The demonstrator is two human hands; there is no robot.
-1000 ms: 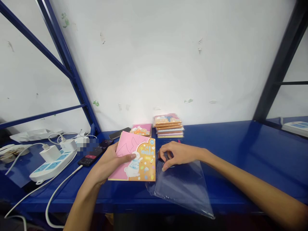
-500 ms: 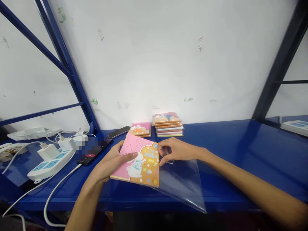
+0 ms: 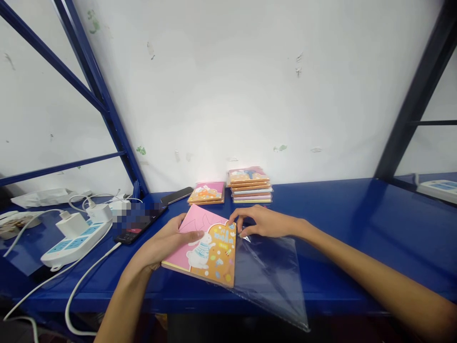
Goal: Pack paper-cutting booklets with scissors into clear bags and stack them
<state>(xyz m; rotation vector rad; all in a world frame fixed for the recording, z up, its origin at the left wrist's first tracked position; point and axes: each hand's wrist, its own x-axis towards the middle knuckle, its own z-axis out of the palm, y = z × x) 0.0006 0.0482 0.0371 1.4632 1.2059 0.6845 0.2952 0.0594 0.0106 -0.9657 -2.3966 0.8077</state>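
Observation:
A square book [image 3: 214, 255] with a pink and orange cover and a white rabbit is tilted up over the front of the table. My left hand [image 3: 174, 240] grips it by the left side, thumb across the cover. From beneath its right edge spreads a clear plastic sleeve [image 3: 274, 271], its lower corner hanging past the table edge. At the book's upper right corner is my right hand [image 3: 259, 221], index fingertip on the corner, thumb and bent fingers at the sleeve's upper edge. The underside of the book is hidden.
Behind stand a tall stack of wrapped books [image 3: 251, 186] and a lower pile [image 3: 207, 193]. To the left lie a dark phone [image 3: 176, 195], another phone [image 3: 137, 231] on a cable, and a power strip [image 3: 76, 243] with chargers. Blue shelf posts flank the blue table [image 3: 357, 228].
The book has tipped slightly, its lower right corner dropping. My right index finger has reached left onto the book's corner, and the sleeve's hanging corner has sunk lower.

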